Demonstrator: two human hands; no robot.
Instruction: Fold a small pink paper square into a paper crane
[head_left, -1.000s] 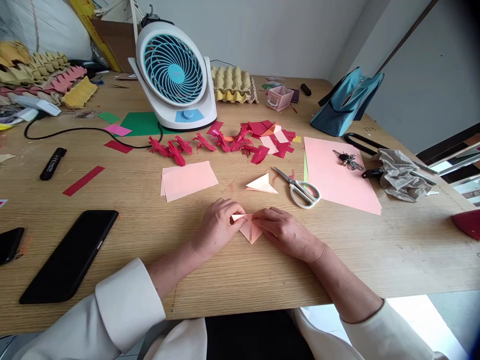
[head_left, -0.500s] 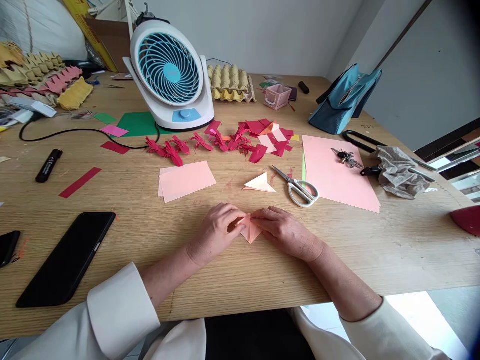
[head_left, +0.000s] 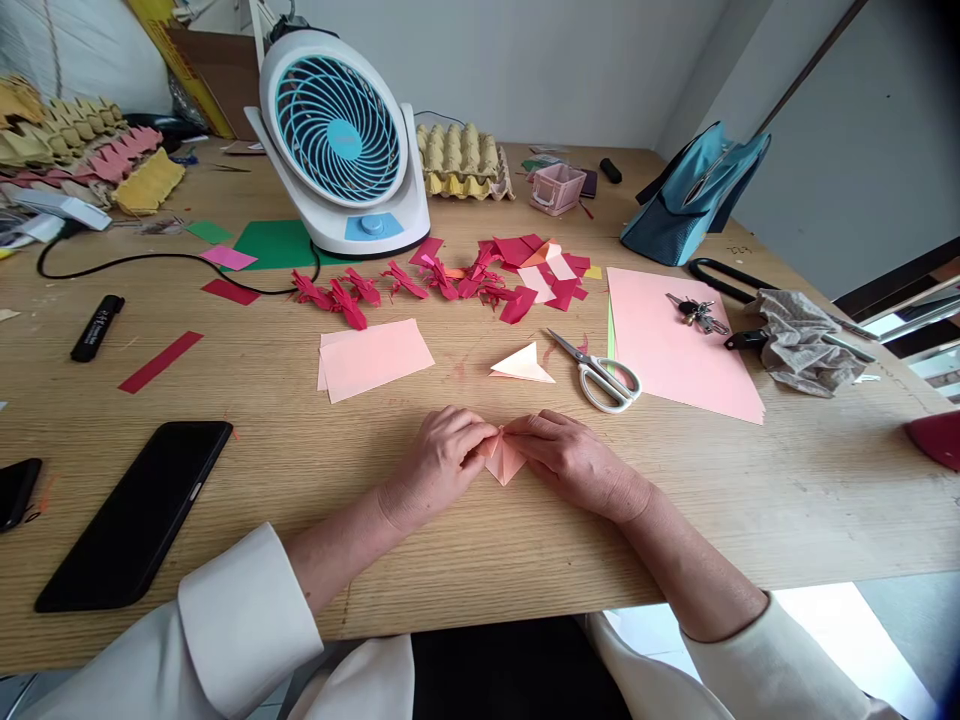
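Observation:
A small folded piece of pink paper lies on the table between my hands, its pointed corner toward me and a crease down its middle. My left hand is closed, thumb and fingers pinching its left side. On the right side, my right hand has its fingers closed on the paper's upper edge. My fingers hide the paper's top and sides. Just beyond sits a pale folded paper piece, beside scissors with white handles.
Two pink paper rectangles lie ahead on the left. Larger pink sheets with keys are on the right. Red folded paper pieces spread before a fan. A black tablet-like slab and a marker lie left.
My left thumb and fingers have closed together over the paper's left side, where a gap showed before. My right hand has barely moved. The whole view shifted slightly.

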